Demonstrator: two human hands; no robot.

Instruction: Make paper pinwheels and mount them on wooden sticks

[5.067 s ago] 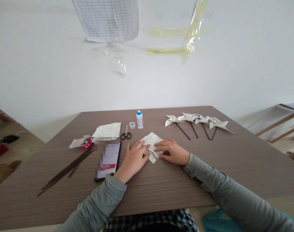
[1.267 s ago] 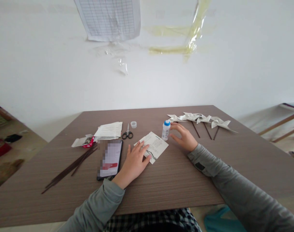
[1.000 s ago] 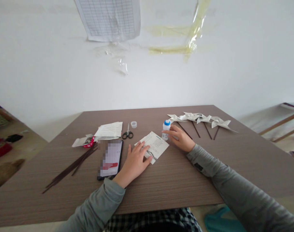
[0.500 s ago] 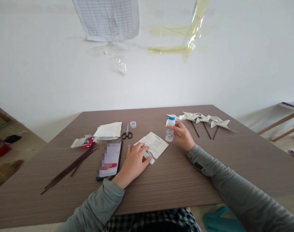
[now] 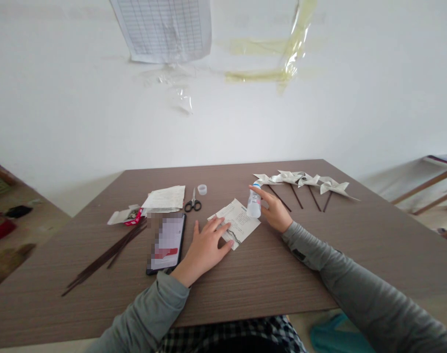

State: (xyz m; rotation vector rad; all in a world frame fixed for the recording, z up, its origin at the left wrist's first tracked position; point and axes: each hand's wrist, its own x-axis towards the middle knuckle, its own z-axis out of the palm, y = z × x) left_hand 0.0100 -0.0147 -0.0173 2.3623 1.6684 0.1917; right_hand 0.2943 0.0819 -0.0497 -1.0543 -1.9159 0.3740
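My left hand (image 5: pixel 207 250) lies with spread fingers, its fingertips on a square sheet of printed paper (image 5: pixel 241 219). A dark, jagged line runs across the paper near its lower corner. In my right hand (image 5: pixel 276 210) is a small translucent plastic bottle (image 5: pixel 253 205) with a blue top and a label. The bottle leans, its top toward the back right and its base near the right part of the paper; I cannot tell whether they touch. Beyond my right hand lie several paper pinwheels (image 5: pixel 307 181) on dark sticks.
Left of my left hand is a smartphone (image 5: pixel 170 240), with thin dark sticks (image 5: pixel 105 257) beside it. Behind are a paper stack (image 5: pixel 164 198), a red-and-white box (image 5: pixel 133 216), scissors (image 5: pixel 193 202) and a small clear cap (image 5: pixel 202 189). The table (image 5: pixel 223 294) meets the wall behind.
The bottle in my right hand has moved slightly left and gone from upright to tilted. The paper has slid a little to the right under my left fingers.
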